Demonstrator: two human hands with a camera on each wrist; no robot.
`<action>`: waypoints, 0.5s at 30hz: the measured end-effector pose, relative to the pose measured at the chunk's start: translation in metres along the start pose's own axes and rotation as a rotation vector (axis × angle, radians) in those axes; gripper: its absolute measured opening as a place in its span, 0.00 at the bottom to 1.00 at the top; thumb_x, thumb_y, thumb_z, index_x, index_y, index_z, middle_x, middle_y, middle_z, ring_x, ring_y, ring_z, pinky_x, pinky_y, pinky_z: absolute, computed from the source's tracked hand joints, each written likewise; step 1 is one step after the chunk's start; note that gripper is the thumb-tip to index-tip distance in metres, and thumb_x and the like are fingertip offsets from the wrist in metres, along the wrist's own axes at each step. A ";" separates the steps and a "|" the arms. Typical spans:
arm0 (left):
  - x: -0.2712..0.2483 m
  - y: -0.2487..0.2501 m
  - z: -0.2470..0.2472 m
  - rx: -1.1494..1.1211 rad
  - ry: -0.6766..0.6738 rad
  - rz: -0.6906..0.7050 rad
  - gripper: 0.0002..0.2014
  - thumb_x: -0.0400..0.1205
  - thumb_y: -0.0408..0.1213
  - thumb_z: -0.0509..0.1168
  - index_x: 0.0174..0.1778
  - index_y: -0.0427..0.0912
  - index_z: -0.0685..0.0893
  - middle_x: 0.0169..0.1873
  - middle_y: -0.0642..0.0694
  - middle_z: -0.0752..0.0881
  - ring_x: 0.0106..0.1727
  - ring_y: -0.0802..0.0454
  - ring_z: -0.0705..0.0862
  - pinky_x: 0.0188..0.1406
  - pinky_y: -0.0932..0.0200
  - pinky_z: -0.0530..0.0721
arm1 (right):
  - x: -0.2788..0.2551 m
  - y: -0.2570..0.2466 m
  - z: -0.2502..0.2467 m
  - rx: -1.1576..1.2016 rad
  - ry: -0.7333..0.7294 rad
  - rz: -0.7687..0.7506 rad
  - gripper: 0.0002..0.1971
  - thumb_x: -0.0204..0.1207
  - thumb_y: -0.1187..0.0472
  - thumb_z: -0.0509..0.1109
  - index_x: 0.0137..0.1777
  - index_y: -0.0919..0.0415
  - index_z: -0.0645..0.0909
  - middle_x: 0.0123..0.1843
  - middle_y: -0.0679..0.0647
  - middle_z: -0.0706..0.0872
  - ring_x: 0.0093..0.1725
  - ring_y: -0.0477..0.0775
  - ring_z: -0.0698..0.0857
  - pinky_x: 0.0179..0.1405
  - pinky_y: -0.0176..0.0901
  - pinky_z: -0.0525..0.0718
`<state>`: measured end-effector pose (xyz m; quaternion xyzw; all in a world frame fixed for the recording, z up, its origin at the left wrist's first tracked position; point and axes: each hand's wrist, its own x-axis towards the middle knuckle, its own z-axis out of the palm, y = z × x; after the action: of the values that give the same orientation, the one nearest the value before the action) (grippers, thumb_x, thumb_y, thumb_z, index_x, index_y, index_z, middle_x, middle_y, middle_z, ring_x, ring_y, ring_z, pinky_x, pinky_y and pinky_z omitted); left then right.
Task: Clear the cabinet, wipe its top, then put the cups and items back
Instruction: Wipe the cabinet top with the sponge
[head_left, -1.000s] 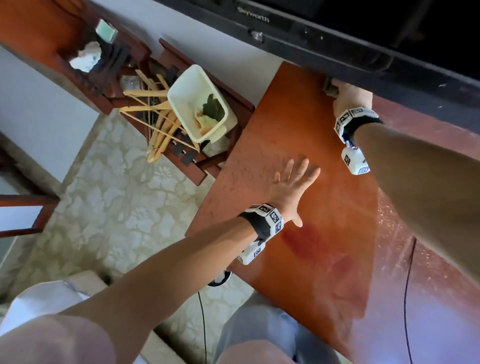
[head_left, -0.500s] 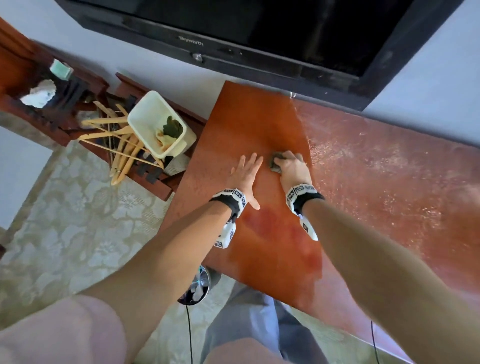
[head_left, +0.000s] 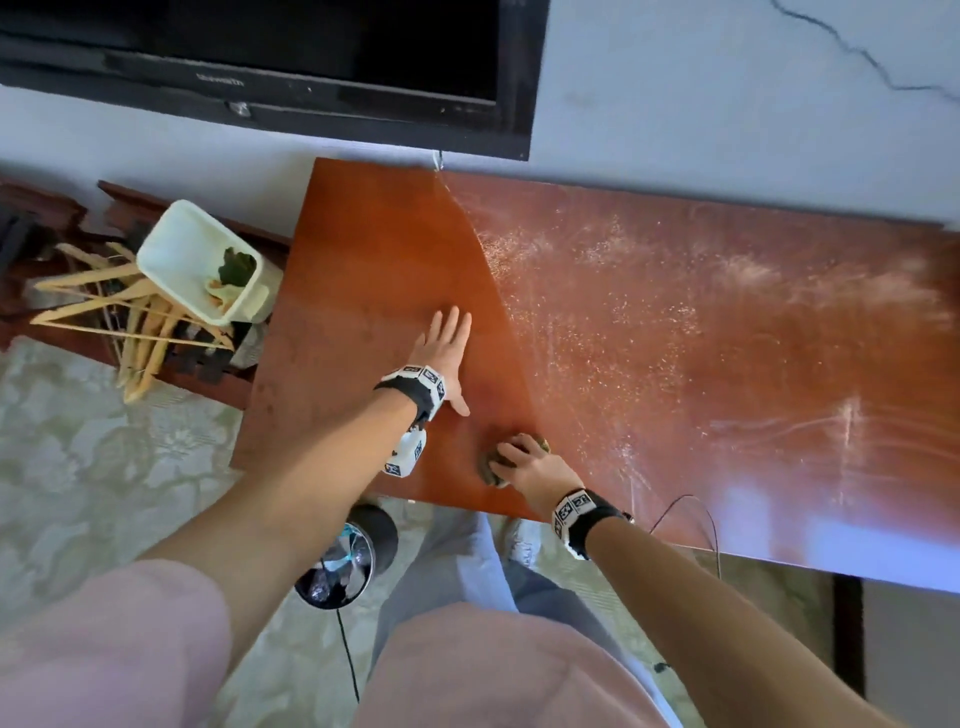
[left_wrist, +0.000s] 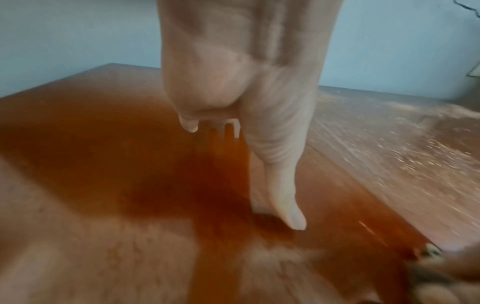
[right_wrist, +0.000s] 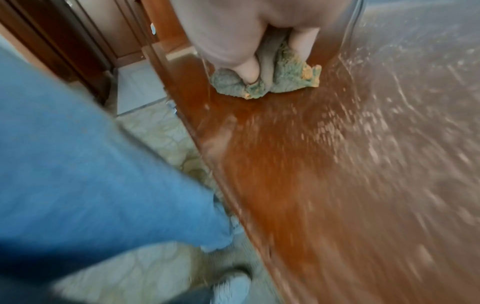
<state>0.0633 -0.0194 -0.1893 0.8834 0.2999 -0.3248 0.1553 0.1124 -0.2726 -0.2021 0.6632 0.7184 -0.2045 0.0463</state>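
The red-brown cabinet top (head_left: 374, 249) is bare and glossy on its left part and dusty with pale streaks (head_left: 675, 312) to the right. My left hand (head_left: 445, 349) lies flat on the glossy part, fingers straight; in the left wrist view the left hand (left_wrist: 249, 115) presses the wood. Near the cabinet's front edge my right hand (head_left: 524, 462) grips a crumpled grey-green cloth (head_left: 491, 465) against the wood. In the right wrist view the right hand's (right_wrist: 259, 41) fingers curl round the cloth (right_wrist: 280, 82). No cups are in view.
A black TV (head_left: 311, 62) hangs on the wall over the cabinet's back edge. Left of the cabinet a white bin (head_left: 197, 260) leans among wooden hangers (head_left: 119, 312). A round dark object (head_left: 348, 556) and a cable (head_left: 696, 514) are at the front edge, by my legs.
My right hand has dragged the cloth from under the TV across the top to the front edge. The left hand stayed flat on the wood. My view swung right.
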 end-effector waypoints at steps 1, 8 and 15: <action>-0.003 0.008 0.006 -0.012 -0.011 0.001 0.85 0.54 0.57 0.90 0.89 0.45 0.29 0.88 0.42 0.29 0.90 0.38 0.34 0.87 0.32 0.55 | -0.018 -0.001 0.004 -0.018 0.020 -0.031 0.14 0.66 0.61 0.72 0.49 0.48 0.92 0.50 0.49 0.89 0.52 0.59 0.90 0.37 0.45 0.89; -0.011 0.025 0.017 -0.010 -0.025 -0.014 0.85 0.53 0.58 0.90 0.89 0.46 0.29 0.88 0.43 0.28 0.90 0.39 0.34 0.86 0.31 0.60 | -0.091 0.001 0.028 -0.037 0.131 -0.034 0.23 0.75 0.63 0.55 0.48 0.49 0.94 0.53 0.49 0.91 0.53 0.57 0.91 0.31 0.42 0.88; -0.007 0.021 0.022 -0.008 0.004 0.006 0.85 0.52 0.61 0.90 0.89 0.48 0.29 0.88 0.46 0.29 0.90 0.41 0.35 0.86 0.32 0.62 | -0.083 0.000 0.046 0.177 0.164 0.254 0.29 0.55 0.77 0.83 0.56 0.53 0.91 0.63 0.54 0.87 0.67 0.63 0.80 0.24 0.50 0.90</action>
<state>0.0619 -0.0488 -0.1997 0.8843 0.2987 -0.3215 0.1595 0.1127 -0.3664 -0.2163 0.7645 0.6096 -0.2045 -0.0455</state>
